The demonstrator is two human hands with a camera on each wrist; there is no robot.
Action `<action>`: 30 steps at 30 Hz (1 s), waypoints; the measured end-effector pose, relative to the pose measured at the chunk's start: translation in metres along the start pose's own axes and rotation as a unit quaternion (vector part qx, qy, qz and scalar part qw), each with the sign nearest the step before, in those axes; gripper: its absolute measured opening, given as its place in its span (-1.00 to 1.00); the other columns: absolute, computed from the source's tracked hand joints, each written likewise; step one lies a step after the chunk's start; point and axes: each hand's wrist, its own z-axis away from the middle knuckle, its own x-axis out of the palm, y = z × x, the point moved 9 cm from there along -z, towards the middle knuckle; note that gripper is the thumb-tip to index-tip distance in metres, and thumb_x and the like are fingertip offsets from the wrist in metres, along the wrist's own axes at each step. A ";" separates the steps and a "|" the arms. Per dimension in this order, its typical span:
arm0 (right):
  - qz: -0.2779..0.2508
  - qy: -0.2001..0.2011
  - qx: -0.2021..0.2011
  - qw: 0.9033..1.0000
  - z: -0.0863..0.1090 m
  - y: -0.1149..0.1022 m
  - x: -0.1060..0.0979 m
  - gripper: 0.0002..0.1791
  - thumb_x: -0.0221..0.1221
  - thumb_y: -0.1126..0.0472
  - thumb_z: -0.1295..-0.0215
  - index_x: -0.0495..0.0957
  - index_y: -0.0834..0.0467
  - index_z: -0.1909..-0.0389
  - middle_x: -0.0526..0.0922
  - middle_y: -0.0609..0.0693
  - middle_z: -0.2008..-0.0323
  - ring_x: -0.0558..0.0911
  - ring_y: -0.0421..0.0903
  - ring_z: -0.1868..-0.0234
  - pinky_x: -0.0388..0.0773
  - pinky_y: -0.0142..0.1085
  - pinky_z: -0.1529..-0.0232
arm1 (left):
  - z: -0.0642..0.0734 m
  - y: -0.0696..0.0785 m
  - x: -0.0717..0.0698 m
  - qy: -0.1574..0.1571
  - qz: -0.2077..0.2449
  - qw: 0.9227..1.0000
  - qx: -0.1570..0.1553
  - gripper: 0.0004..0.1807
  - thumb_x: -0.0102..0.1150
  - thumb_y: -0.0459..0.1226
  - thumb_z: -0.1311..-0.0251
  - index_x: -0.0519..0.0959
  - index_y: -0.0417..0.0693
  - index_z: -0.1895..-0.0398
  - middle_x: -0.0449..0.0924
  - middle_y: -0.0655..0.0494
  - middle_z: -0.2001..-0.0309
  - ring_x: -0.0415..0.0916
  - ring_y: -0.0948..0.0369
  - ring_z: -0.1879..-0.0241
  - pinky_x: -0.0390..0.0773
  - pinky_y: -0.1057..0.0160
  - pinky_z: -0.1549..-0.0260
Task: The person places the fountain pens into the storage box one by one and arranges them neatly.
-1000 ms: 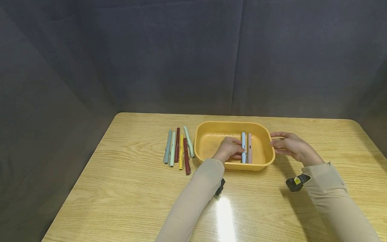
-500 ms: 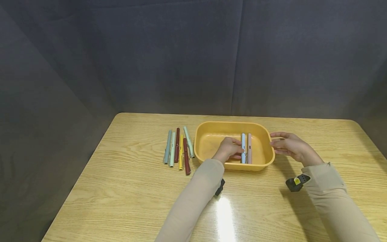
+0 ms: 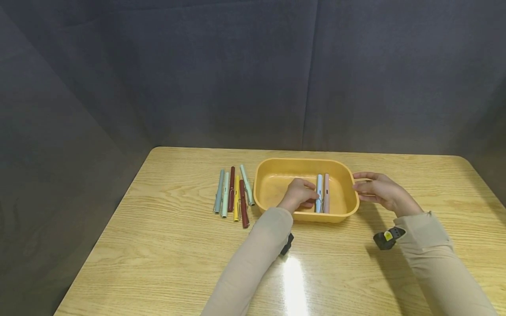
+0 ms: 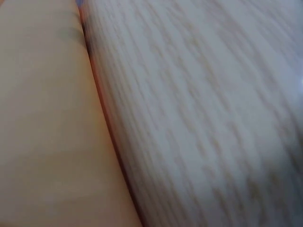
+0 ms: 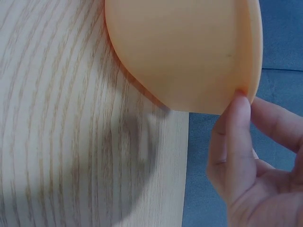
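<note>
A yellow plastic basin stands near the back of the wooden table. Two capped pens lie in its right half, a light blue pen beside a dusty pink pen. My left hand reaches over the front rim and pinches the light blue pen, its thumb tip overlapping the barrel; some fingertips are hidden. At the basin's right end, my right hand touches the outside with nearly straight fingers. The right wrist view shows its thumb pressed just under the rim. The left wrist view catches only basin wall and blurred table.
Left of the basin lie several pens: a blue-grey pen, a yellow pen, a dark red pen, a pale green pen and others. Dark curtains hang behind the table.
The light blue pen's far end has shifted slightly right, and the pen has turned a little about its length. Both hands and the basin have hardly moved.
</note>
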 end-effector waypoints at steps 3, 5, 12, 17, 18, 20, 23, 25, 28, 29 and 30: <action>-0.003 0.000 -0.001 1.000 0.000 0.000 -0.001 -0.37 0.04 0.30 -0.37 0.01 0.39 -0.36 0.58 -0.34 0.40 0.60 -0.43 0.33 0.66 -0.54 0.20 | 0.000 0.001 -0.002 0.004 0.000 1.000 0.000 -0.64 0.25 -0.52 -0.07 0.57 -0.30 0.01 0.70 -0.20 0.18 0.68 0.13 0.38 0.71 0.33 0.46; -0.004 0.001 -0.001 1.000 -0.001 -0.001 -0.001 -0.38 0.04 0.30 -0.37 0.02 0.39 -0.35 0.58 -0.34 0.41 0.60 -0.43 0.33 0.65 -0.55 0.21 | 0.000 0.002 -0.002 0.005 -0.002 1.000 0.000 -0.64 0.25 -0.51 -0.07 0.57 -0.29 0.01 0.70 -0.17 0.18 0.63 0.20 0.46 0.70 0.35 0.48; -0.002 0.000 0.000 1.000 0.001 -0.001 0.001 -0.38 0.02 0.32 -0.38 0.01 0.41 -0.36 0.57 -0.34 0.41 0.59 -0.43 0.34 0.65 -0.56 0.21 | 0.001 0.004 -0.005 0.012 -0.010 1.000 0.008 -0.64 0.27 -0.51 -0.04 0.59 -0.28 0.03 0.70 -0.14 0.17 0.50 0.28 0.58 0.65 0.40 0.53; -0.004 -0.002 -0.001 1.000 0.002 -0.001 0.002 -0.37 -0.01 0.33 -0.39 -0.02 0.43 -0.36 0.57 -0.33 0.41 0.58 -0.42 0.34 0.65 -0.56 0.23 | 0.001 0.004 -0.007 0.017 -0.009 1.000 0.008 -0.64 0.25 -0.51 -0.04 0.60 -0.28 0.03 0.71 -0.13 0.24 0.47 0.30 0.60 0.66 0.39 0.50; -0.003 -0.001 -0.001 1.000 0.003 -0.002 0.002 -0.37 0.00 0.33 -0.39 -0.02 0.43 -0.37 0.56 -0.33 0.41 0.58 -0.42 0.35 0.65 -0.56 0.23 | 0.002 0.004 -0.007 0.017 -0.003 1.000 0.007 -0.64 0.25 -0.51 -0.05 0.59 -0.27 0.02 0.71 -0.12 0.26 0.45 0.30 0.60 0.66 0.39 0.49; -0.002 0.000 0.000 1.000 0.003 -0.002 0.002 -0.36 0.00 0.33 -0.38 -0.02 0.43 -0.37 0.56 -0.32 0.42 0.58 -0.42 0.35 0.65 -0.56 0.23 | 0.002 0.005 -0.007 0.015 0.005 1.000 0.008 -0.63 0.24 -0.50 -0.05 0.59 -0.27 0.00 0.70 -0.09 0.32 0.45 0.30 0.60 0.67 0.37 0.46; 0.000 0.003 0.000 1.000 0.002 -0.002 0.002 -0.36 0.02 0.32 -0.38 0.00 0.43 -0.36 0.55 -0.31 0.42 0.57 -0.41 0.36 0.65 -0.55 0.23 | 0.003 0.007 -0.007 0.000 0.025 1.000 0.012 -0.62 0.23 -0.50 -0.08 0.57 -0.27 -0.02 0.67 -0.05 0.35 0.46 0.28 0.56 0.70 0.33 0.40; -0.001 0.004 0.000 1.000 0.002 -0.002 0.002 -0.36 0.04 0.30 -0.37 0.01 0.42 -0.36 0.56 -0.31 0.42 0.58 -0.41 0.37 0.65 -0.55 0.23 | 0.003 0.009 -0.007 -0.015 0.036 0.999 0.017 -0.62 0.23 -0.49 -0.09 0.56 -0.28 -0.04 0.66 -0.06 0.29 0.50 0.25 0.50 0.71 0.30 0.34; -0.005 0.001 -0.001 1.000 0.002 -0.002 0.002 -0.36 0.04 0.30 -0.36 0.02 0.42 -0.35 0.57 -0.31 0.42 0.59 -0.40 0.37 0.65 -0.54 0.22 | 0.005 0.013 -0.009 -0.039 0.052 0.998 0.025 -0.60 0.22 -0.47 -0.10 0.54 -0.30 -0.07 0.66 -0.13 0.15 0.63 0.14 0.31 0.73 0.24 0.23; -0.007 0.000 0.000 1.000 0.002 -0.002 0.002 -0.36 0.05 0.30 -0.36 0.02 0.42 -0.35 0.58 -0.32 0.42 0.59 -0.40 0.37 0.65 -0.55 0.22 | 0.006 0.015 -0.010 -0.046 0.056 0.997 0.028 -0.59 0.22 -0.47 -0.11 0.53 -0.30 -0.09 0.65 -0.15 0.09 0.64 0.09 0.22 0.73 0.21 0.18; -0.008 -0.001 0.000 1.000 0.002 -0.001 0.002 -0.35 0.05 0.30 -0.36 0.01 0.42 -0.36 0.58 -0.32 0.42 0.60 -0.41 0.36 0.65 -0.55 0.22 | 0.007 0.017 -0.011 -0.054 0.059 0.996 0.031 -0.58 0.21 -0.46 -0.12 0.52 -0.30 -0.10 0.63 -0.17 0.04 0.64 0.05 0.13 0.72 0.17 0.13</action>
